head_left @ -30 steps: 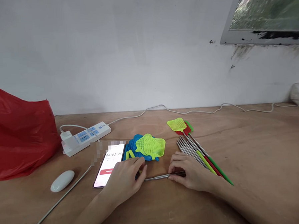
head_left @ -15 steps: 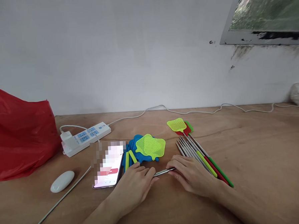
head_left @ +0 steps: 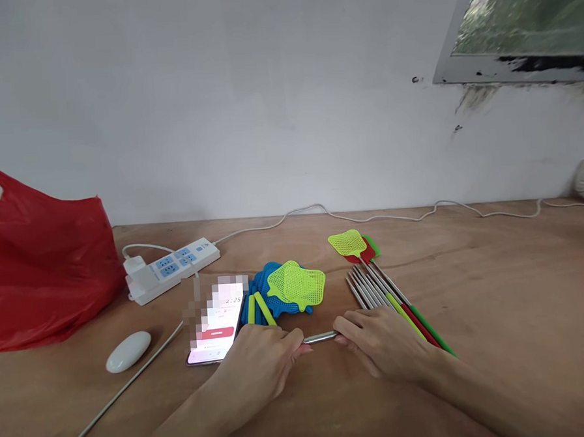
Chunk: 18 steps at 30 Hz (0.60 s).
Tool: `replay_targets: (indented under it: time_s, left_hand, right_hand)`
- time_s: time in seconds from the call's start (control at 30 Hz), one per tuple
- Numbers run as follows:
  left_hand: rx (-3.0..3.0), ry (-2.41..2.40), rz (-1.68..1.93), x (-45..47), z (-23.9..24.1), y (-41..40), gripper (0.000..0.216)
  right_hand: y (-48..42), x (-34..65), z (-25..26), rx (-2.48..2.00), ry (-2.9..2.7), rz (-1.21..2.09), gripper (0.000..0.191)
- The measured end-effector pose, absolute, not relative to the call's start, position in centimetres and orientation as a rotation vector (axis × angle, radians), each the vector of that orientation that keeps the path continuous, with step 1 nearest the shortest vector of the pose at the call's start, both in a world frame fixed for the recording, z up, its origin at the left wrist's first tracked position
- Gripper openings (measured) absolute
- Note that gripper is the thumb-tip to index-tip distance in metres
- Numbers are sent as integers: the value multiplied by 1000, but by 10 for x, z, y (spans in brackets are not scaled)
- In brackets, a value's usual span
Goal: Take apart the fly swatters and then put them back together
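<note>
Between my two hands runs a thin silver metal rod, lying nearly level just above the table. My left hand grips its left end and my right hand grips its right end; both ends are hidden in the fingers. Just beyond my left hand are two loose yellow-green handles and a pile of blue swatter heads with yellow-green swatter heads on top. Past my right hand lie several bare metal rods, beside whole fly swatters with yellow-green, red and green heads.
Left of the handles lies a lit phone, partly blurred out. A white mouse, a power strip with a plugged charger, and a red plastic bag are further left. A white cable runs along the wall.
The rod is more level between my hands, and slightly less of it shows. Both hands have shifted a little while keeping their grip. The whole view has moved slightly.
</note>
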<state>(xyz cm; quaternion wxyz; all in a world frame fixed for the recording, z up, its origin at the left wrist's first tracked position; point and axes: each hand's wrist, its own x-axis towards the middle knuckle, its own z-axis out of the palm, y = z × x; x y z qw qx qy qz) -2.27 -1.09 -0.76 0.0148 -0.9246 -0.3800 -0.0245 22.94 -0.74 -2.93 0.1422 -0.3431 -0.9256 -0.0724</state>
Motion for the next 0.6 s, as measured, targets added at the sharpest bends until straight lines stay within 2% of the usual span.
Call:
replay_targets:
  time_s: [0.27, 0.6]
  left_hand:
    - [-2875, -1134, -182, -30, -25, -14, 30]
    - [-2909, -1051, -229, -31, -23, -16, 33]
  right_hand:
    - [-14, 242, -26, -1019, -2699, -131, 24]
    - [-15, 252, -31, -1105, -2656, -60, 31]
